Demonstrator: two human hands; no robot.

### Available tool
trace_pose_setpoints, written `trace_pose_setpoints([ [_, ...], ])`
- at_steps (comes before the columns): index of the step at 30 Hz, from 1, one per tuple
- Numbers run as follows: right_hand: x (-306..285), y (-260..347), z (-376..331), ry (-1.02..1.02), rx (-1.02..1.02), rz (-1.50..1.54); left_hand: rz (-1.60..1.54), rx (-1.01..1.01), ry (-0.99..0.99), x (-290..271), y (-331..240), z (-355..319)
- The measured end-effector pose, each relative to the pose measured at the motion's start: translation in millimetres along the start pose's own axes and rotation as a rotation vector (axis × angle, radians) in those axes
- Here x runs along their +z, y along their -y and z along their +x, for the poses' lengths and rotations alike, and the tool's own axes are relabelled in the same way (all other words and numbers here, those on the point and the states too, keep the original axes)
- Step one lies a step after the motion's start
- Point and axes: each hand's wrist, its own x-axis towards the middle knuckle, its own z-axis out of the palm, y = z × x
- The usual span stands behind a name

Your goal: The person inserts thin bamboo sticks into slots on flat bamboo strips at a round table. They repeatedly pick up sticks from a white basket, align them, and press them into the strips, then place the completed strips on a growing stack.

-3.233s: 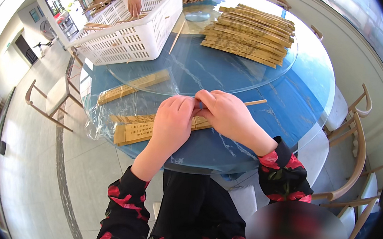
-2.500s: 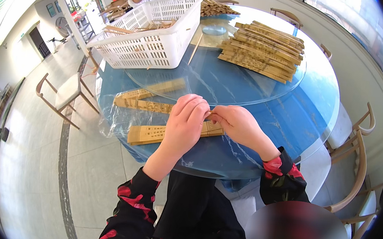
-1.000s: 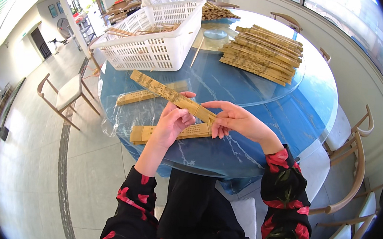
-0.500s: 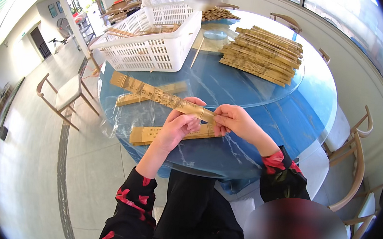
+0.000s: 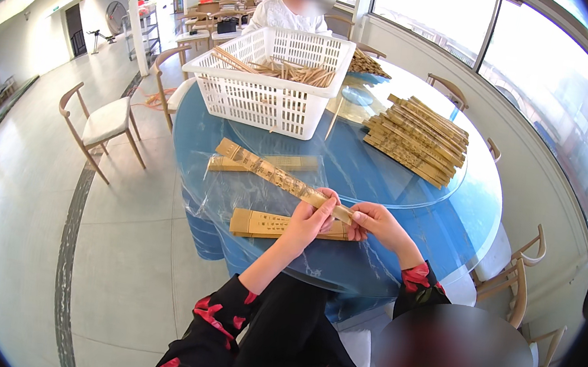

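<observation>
Both hands grip one end of a long pale bamboo fan strip [image 5: 276,176]: left hand [image 5: 310,218] and right hand [image 5: 375,222] pinched together, strip slanting up-left over the round blue table [image 5: 408,204].

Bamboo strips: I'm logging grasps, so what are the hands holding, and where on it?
Both hands hold one bundle of bamboo strips at its near end: left hand wraps it, right hand pinches the tip. The far end juts free.

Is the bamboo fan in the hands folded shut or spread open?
Folded shut. The bamboo fan shows as one narrow bundle of slats, held at its near end by the left hand and right hand, raised above the table.
</observation>
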Motion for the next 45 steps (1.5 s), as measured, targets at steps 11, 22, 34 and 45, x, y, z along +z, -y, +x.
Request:
trace_pose_setpoints([
  [11, -7.9, 133.0, 125.4, -0.527, -0.538, -0.814, -0.127, 0.083, -0.199, -13.9, 5.2, -19.5],
  [22, -30.8, 154.4, 345.7, -0.022, -0.043, -1.177, -0.247, 0.038, -0.154, -4.0, 10.5, -19.5],
  [34, -41.9, 131.2, 336.7, 0.054, 0.169, -0.874, -0.212, 0.005, -0.156, 0.7, 8.8, -20.5],
  [45, -37.6, 117.0, 321.4, 0.093, 0.116, -0.768, -0.136, 0.072, -0.178, -30.3, 6.8, -13.2],
])
